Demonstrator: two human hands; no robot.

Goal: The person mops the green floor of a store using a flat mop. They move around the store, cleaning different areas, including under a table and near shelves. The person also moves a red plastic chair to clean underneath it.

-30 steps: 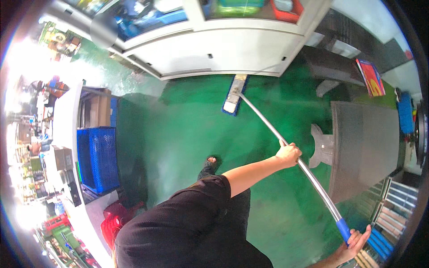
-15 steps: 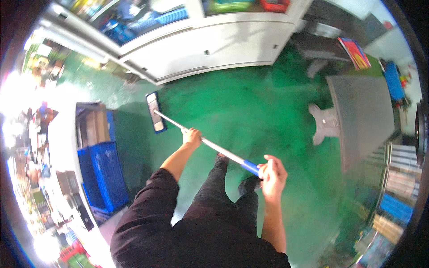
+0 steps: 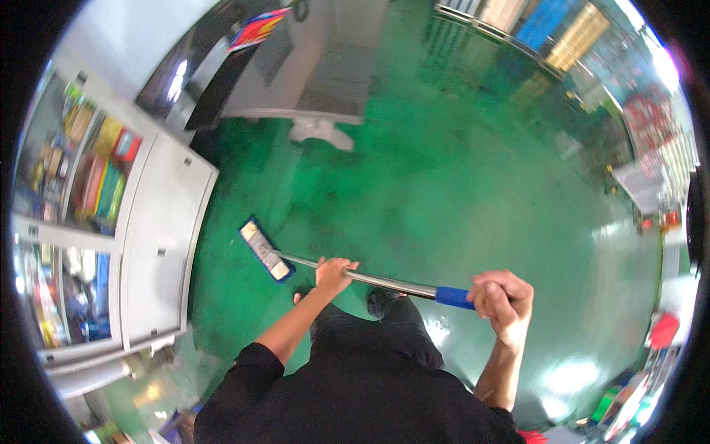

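Observation:
A flat mop with a silver pole and a blue end grip slants across in front of me. My left hand is wrapped round the middle of the pole. At the blue grip, my right hand is closed on the pole's upper end. The mop head, a rectangular plate with a blue fringe, lies on the green floor to the left of my feet. The pole joins the head near its middle.
A white cabinet with glazed shelves stands at the left. A grey desk with a pale foot is at the far left, beside a dark surface bearing a colourful booklet. Stacked boards line the far right; assorted goods crowd the right edge.
My view has turned right, so the cabinet now stands at the left and the desk ahead. Both hands keep hold of the mop, and its head remains on the floor.

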